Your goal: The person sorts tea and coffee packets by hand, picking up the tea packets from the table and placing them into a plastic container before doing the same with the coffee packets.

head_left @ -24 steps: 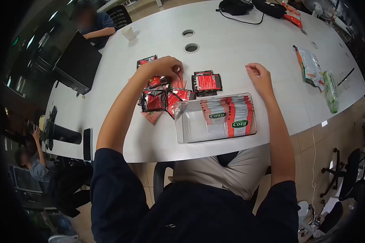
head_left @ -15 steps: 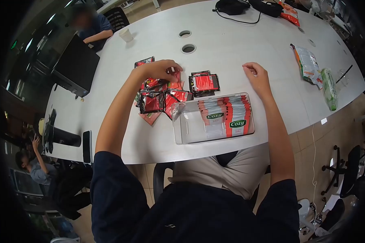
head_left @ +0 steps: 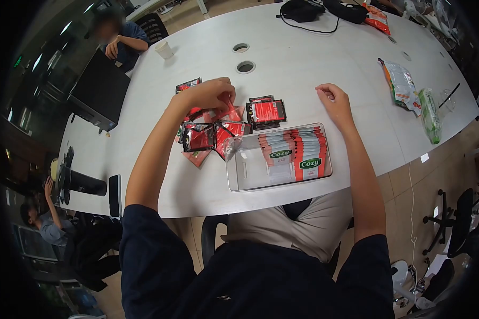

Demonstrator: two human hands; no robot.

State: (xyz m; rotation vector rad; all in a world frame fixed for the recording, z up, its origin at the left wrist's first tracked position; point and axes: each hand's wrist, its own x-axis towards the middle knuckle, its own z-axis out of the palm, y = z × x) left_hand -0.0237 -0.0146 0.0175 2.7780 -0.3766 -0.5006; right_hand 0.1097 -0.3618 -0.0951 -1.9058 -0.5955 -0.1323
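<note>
My left hand [head_left: 213,93] is over a loose pile of sachets, its fingers closed on a pinkish-red sachet [head_left: 230,110] that tilts up from the heap. Below it lie red sachets with black edges [head_left: 198,136]. To the right of the pile is a neater stack of red-and-black sachets [head_left: 266,111]. My right hand [head_left: 335,102] rests on the table with fingers curled and nothing visible in them. Nearest me stands a clear plastic box [head_left: 242,187]. Its right part holds rows of red-and-white packets marked "Cozy" [head_left: 310,154]; its left part shows bare plastic.
A phone [head_left: 115,195] and a black cylinder [head_left: 88,183] lie at the left edge, near a black computer case [head_left: 98,87]. Beyond are a paper cup [head_left: 164,50] and a seated person [head_left: 125,45]. Snack bags [head_left: 402,85] and a green packet [head_left: 430,117] lie right.
My left hand's fingers have closed and now draw a pinkish-red sachet up from the pile. My right hand stays nearly still. The seated person has raised a hand.
</note>
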